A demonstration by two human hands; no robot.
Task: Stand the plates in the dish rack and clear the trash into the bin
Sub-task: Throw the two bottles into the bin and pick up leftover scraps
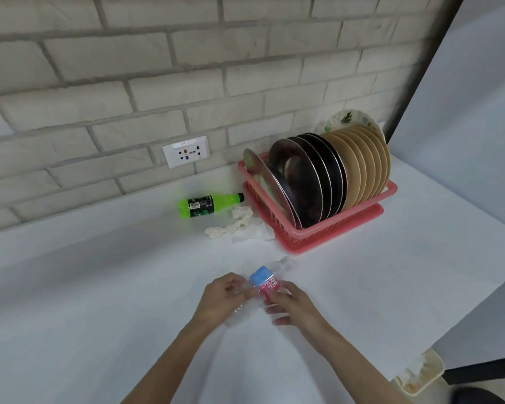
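We hold a clear plastic bottle [267, 283] with a pink and blue label in both hands, just above the tabletop [99, 287] and close to us. The left hand [220, 297] has its grip curled around the crumpled body, and the right hand [290, 304] has its grip clamped around the label end. We judge that two hands are on it so the soft bottle can be squashed or steadied before it goes as trash.

The pink dish rack [312, 237] sits against the brick wall, and the plates [309, 182] in it stand on edge in a tight row: steel ones in front, dark ones next, tan ones behind, and a leaf-patterned one at the back. That part looks done.

A green bottle [204, 205] lies on its side beside the rack, with crumpled tissue [239, 225] touching the rack's corner; both remain to be cleared. The bin [436, 374] stands below the tabletop's right edge and already holds some pale scraps.
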